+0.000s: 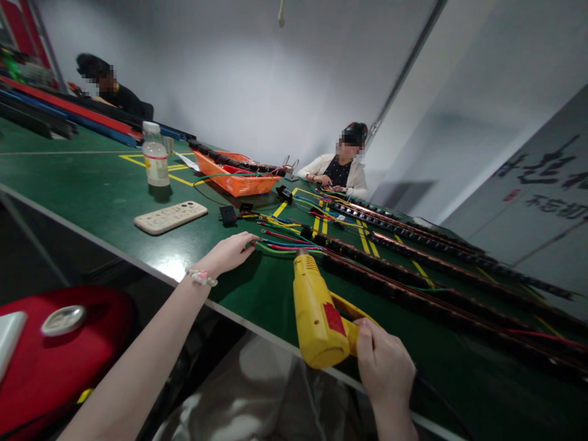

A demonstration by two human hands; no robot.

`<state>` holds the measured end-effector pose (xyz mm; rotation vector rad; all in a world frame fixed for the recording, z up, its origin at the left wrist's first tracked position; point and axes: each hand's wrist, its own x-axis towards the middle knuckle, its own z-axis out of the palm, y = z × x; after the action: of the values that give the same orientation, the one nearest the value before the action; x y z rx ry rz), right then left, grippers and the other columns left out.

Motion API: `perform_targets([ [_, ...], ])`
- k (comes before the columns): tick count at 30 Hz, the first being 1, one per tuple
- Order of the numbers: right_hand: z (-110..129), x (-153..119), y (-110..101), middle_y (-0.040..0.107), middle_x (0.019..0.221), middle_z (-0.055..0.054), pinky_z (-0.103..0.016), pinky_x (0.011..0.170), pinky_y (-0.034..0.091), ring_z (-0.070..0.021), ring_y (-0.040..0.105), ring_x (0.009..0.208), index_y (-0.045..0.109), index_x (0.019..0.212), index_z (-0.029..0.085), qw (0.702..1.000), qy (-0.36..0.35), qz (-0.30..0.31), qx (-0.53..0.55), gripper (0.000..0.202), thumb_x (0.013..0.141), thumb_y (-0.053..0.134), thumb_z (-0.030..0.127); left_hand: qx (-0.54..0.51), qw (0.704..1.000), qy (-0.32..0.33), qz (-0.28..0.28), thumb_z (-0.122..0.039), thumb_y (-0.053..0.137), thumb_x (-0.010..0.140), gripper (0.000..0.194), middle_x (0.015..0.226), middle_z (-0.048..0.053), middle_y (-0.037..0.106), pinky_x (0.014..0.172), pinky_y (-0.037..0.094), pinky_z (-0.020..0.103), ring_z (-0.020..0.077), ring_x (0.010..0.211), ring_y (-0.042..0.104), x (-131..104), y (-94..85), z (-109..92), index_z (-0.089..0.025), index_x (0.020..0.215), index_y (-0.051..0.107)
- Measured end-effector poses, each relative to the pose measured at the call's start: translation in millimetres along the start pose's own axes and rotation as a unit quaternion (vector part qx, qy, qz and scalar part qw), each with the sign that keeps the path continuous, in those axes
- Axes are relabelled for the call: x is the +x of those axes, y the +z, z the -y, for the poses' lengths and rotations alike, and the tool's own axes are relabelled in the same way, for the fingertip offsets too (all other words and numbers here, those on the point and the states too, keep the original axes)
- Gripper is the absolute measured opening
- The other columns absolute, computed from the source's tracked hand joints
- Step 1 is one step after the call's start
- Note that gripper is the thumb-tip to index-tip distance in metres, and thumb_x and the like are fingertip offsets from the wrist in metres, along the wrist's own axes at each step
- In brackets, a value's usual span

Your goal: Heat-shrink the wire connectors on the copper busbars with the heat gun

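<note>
My right hand [386, 362] is wrapped around the handle of a yellow heat gun [316, 315], whose metal nozzle points away from me at a bundle of colored wires [287, 246]. At the ends of those wires, my left hand [235, 250] has its fingers pinched on the tips, which carry ring terminals. From the bundle the wires run right into a long dark strip [390, 286] on the green table [114, 211]. Just beyond my left hand lies a black connector [228, 215] with more wires.
An orange basket [239, 184] holds part of a long strip. A bottle [156, 156] and a beige phone [171, 218] stand and lie to the left. More wired strips [441, 263] cover the right side. Two people sit across the table. A red stool [105, 324] is at lower left.
</note>
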<state>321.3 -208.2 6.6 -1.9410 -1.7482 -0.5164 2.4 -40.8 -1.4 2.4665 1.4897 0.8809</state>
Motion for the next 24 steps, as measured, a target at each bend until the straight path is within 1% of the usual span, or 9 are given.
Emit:
perform_targets([
  [3,-11,2,-3,0.069,0.081,-0.005,-0.027,0.058,0.035,-0.0187,0.059,0.069,0.069,0.084,0.022,0.996,0.053,0.055,-0.036,0.049,0.089,0.024,0.041,0.006,1.0,-0.002,0.01,-0.028,0.043,0.086,0.035,0.116,0.007,0.061,0.087,0.047,0.029,0.0201,0.103,0.059,0,-0.8,-1,-0.018,0.117,0.055],
  [6,-16,5,-5,0.07,0.089,-0.005,-0.027,0.06,0.035,-0.0187,0.059,0.073,0.069,0.089,0.023,0.994,0.064,0.085,-0.04,0.049,0.089,0.024,0.042,0.015,1.0,-0.003,0.024,-0.028,0.041,0.086,0.032,0.114,0.007,0.062,0.087,0.047,0.029,0.0199,0.101,0.059,0,-2.1,-3,-0.018,0.112,0.058],
  [8,-17,6,-5,0.069,0.09,-0.004,-0.026,0.06,0.036,-0.018,0.059,0.072,0.068,0.09,0.023,0.995,0.057,0.079,-0.037,0.048,0.089,0.024,0.043,0.015,0.999,-0.003,0.03,-0.028,0.041,0.086,0.031,0.111,0.006,0.062,0.087,0.047,0.029,0.0193,0.099,0.059,0,-2.9,-4,-0.019,0.109,0.06],
  [11,-17,5,-5,0.069,0.087,-0.005,-0.026,0.059,0.035,-0.0163,0.058,0.068,0.068,0.087,0.023,0.998,0.031,0.051,-0.034,0.047,0.09,0.025,0.042,0.009,0.999,-0.004,0.034,-0.028,0.04,0.085,0.031,0.108,0.006,0.063,0.086,0.047,0.029,0.0192,0.097,0.06,1,-4.0,-5,-0.02,0.105,0.062],
  [16,-17,4,-6,0.068,0.079,-0.004,-0.025,0.055,0.035,-0.015,0.057,0.063,0.068,0.082,0.023,0.999,0.008,0.022,-0.031,0.046,0.091,0.028,0.043,0.004,0.999,-0.004,0.042,-0.03,0.041,0.085,0.027,0.102,0.006,0.063,0.078,0.047,0.029,0.0196,0.091,0.06,1,-5.5,-6,-0.02,0.098,0.063],
  [20,-22,-2,-6,0.069,0.081,-0.005,-0.026,0.054,0.035,-0.0169,0.058,0.067,0.069,0.083,0.024,0.999,0.036,0.013,-0.03,0.045,0.089,0.03,0.044,0.005,0.999,-0.004,0.048,-0.03,0.043,0.084,0.024,0.095,0.005,0.064,0.074,0.047,0.028,0.0188,0.086,0.06,2,-5.4,-4,-0.02,0.094,0.062],
  [24,-37,-13,-12,0.069,0.08,-0.007,-0.028,0.056,0.037,-0.0196,0.059,0.069,0.071,0.081,0.023,0.997,0.078,0.007,-0.029,0.048,0.085,0.028,0.045,-0.001,0.999,-0.005,0.05,-0.029,0.043,0.085,0.022,0.097,0.005,0.064,0.074,0.046,0.028,0.0191,0.088,0.06,2,-5.0,-3,-0.02,0.092,0.062],
])
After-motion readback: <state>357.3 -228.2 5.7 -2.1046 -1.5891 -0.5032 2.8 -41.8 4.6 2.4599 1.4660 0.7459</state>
